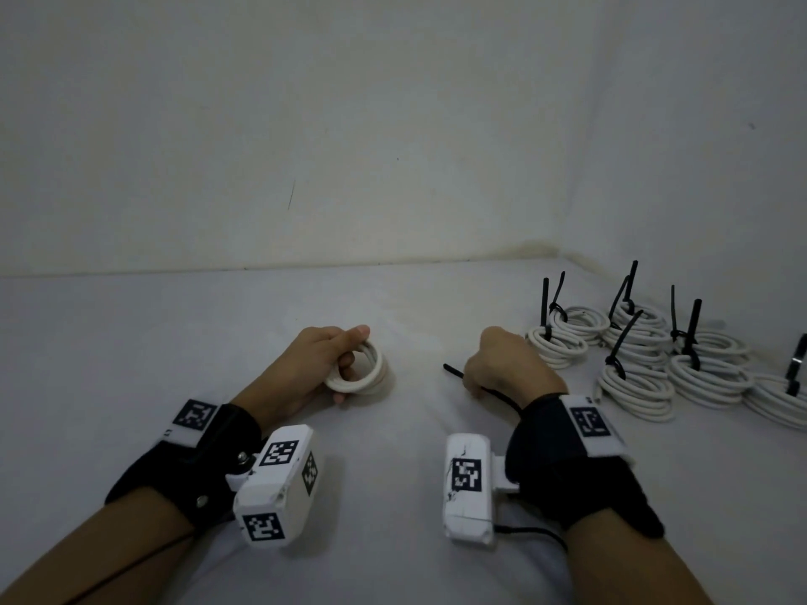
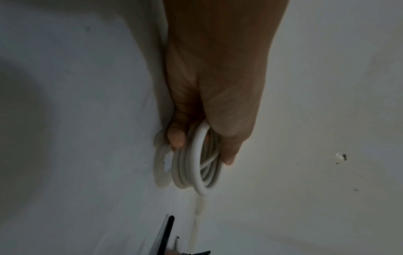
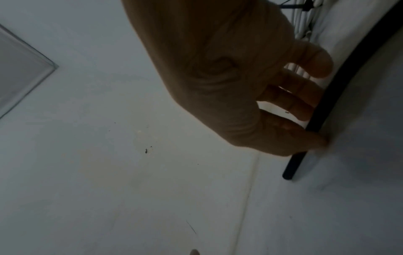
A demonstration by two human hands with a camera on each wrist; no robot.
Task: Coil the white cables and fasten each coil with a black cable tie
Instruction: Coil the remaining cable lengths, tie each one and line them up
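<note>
White cable coil (image 1: 362, 369) gripped by left hand (image 1: 314, 364) — right hand (image 1: 502, 369) pinches black cable tie (image 1: 454, 372).

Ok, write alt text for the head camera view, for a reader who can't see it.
A person's left hand grips a coiled white cable just above a white table, while the right hand pinches a loose black cable tie. At the right lies a pile of finished coils, each fastened with a black tie.
</note>
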